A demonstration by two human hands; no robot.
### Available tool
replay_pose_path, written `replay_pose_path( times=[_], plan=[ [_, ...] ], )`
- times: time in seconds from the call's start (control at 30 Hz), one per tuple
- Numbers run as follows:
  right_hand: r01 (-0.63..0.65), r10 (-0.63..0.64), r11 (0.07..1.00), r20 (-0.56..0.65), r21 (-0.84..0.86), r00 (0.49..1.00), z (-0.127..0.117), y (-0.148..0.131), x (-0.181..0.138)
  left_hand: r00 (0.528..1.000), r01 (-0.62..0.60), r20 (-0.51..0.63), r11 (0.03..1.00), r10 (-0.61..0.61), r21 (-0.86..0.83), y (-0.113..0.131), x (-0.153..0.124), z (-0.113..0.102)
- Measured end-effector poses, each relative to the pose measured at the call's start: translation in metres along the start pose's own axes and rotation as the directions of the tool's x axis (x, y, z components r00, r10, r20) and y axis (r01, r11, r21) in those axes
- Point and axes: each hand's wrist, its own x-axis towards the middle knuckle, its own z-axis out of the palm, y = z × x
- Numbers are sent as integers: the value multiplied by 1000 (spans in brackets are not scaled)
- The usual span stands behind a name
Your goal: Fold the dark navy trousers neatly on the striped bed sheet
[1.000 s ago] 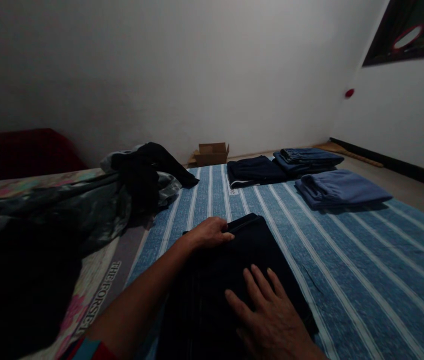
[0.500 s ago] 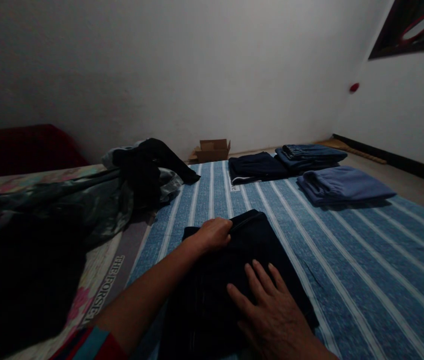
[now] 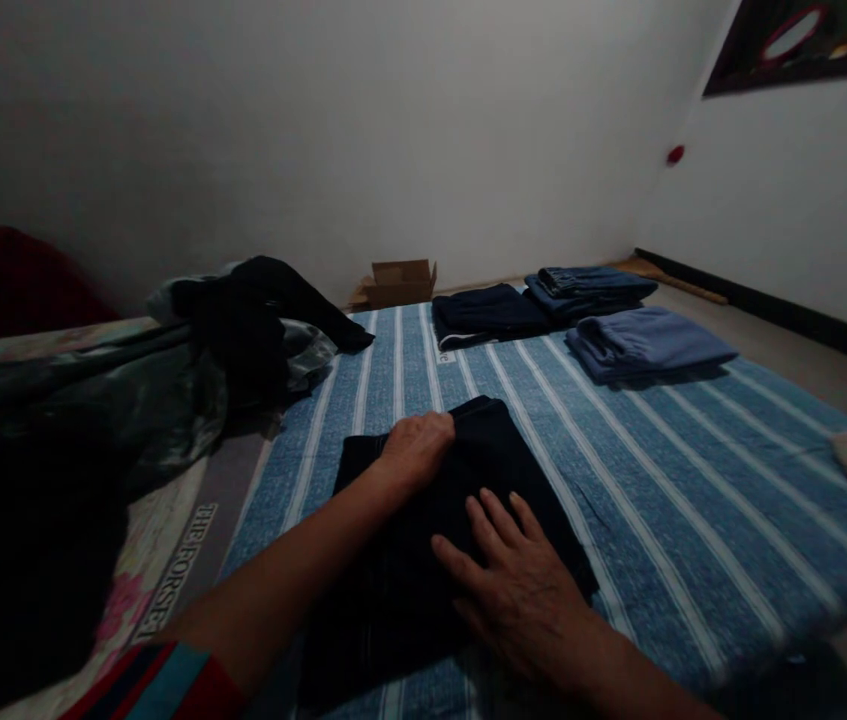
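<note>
A folded pair of dark trousers (image 3: 502, 445), with faint lines of stitching, lies flat before me on a blue striped bedspread (image 3: 640, 490). Near the far edge of the trousers, my left hand (image 3: 418, 450) has its fingers curled into the cloth; its fingertips are partly hidden. My right hand (image 3: 517, 585) rests palm down on the near right part of the same garment, fingers spread and nothing held.
Folded navy trousers (image 3: 487, 312), stacked jeans (image 3: 592, 285) and a folded lighter blue garment (image 3: 648, 345) lie toward the back right. Loose dark clothes (image 3: 243, 340) are heaped on the left. A cardboard box (image 3: 400, 283) stands against the wall beyond the bed.
The view has turned slightly right and down, bringing the bed's right edge into sight. Both hands remain on the dark trousers in nearly the same places.
</note>
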Motion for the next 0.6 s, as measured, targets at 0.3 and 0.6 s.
replay_pose_path(
  times=[0.3,0.6],
  plan=[
    [-32,28,998,58,63,998,-20,0,3,1000,22,-17,1000,-22,-17,-9,8,12],
    [-19,18,999,28,26,999,-18,2,3,999,-9,-53,998,5,-63,-23,7,19]
  ],
)
